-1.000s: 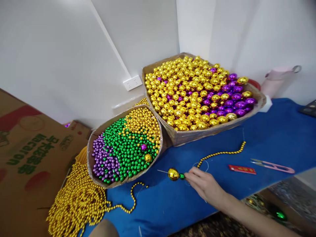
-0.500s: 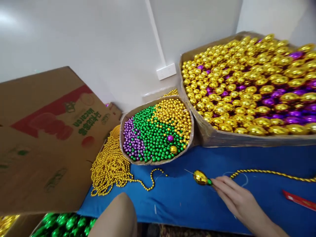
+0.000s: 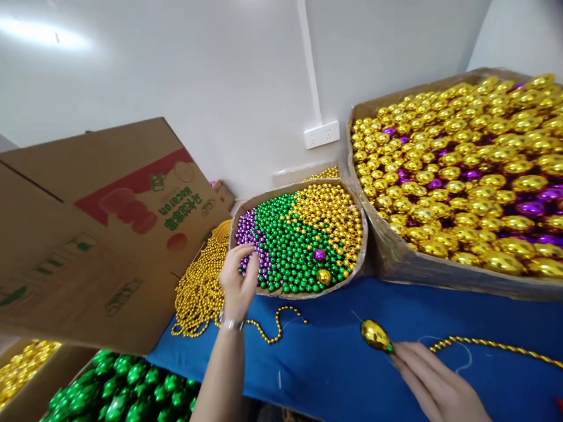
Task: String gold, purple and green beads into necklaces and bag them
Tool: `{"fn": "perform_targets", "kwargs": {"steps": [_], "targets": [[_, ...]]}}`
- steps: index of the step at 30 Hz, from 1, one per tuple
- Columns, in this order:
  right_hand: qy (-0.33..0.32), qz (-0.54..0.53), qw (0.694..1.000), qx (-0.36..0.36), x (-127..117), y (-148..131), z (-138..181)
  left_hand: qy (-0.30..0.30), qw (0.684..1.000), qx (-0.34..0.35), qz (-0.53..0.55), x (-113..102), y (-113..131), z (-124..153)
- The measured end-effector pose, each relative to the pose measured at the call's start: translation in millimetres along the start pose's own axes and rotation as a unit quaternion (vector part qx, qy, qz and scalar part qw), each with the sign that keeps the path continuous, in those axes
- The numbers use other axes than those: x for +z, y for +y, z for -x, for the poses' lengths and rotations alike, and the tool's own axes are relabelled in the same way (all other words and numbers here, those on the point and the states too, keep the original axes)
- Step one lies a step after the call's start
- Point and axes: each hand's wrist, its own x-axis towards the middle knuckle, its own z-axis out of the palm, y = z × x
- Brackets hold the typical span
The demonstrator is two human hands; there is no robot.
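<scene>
- The large gold bead point(image 3: 376, 334) lies on the blue cloth point(image 3: 334, 369), threaded on a thin needle whose tip pokes out up-left; a small green bead sits at its lower-right end.
- The right hand point(image 3: 435, 384) pinches the thread end just behind that green bead, fingers closed on it; the strung gold strand point(image 3: 492, 344) trails off to the right.
- The left hand point(image 3: 240, 281) hovers over the near-left rim of the small tray point(image 3: 299, 237), fingers loosely curled and parted above the purple beads point(image 3: 248, 231), holding nothing that I can see.
- Green and small gold beads fill the rest of that tray; a big box of large gold beads point(image 3: 461, 176) stands just beside it.
- Risk, as I judge it: the tray's rim is low and heaped, so a careless dip could spill beads onto the cloth; a slack pinch could let the gold bead slide off the needle.
</scene>
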Motion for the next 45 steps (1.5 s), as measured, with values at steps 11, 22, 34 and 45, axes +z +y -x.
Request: {"fn": "perform_targets", "kwargs": {"steps": [11,22,34,45], "targets": [[-0.031,-0.071,0.997,0.013,-3.6,-21.2,-12.7,-0.186,0.962,-0.174,-0.103,52.1,-42.0,5.0],[-0.050,-0.068,0.996,0.015,-6.6,-25.0,-17.7,-0.151,0.688,-0.379,0.601,42.2,81.3,56.2],[-0.071,-0.044,0.996,0.026,-12.7,-21.7,-19.0,-0.181,0.638,-0.409,0.627,53.7,106.5,74.0],[-0.062,-0.013,0.998,0.031,-3.6,-18.3,-10.2,-0.280,0.754,-0.302,0.511,55.0,115.2,82.2]]}}
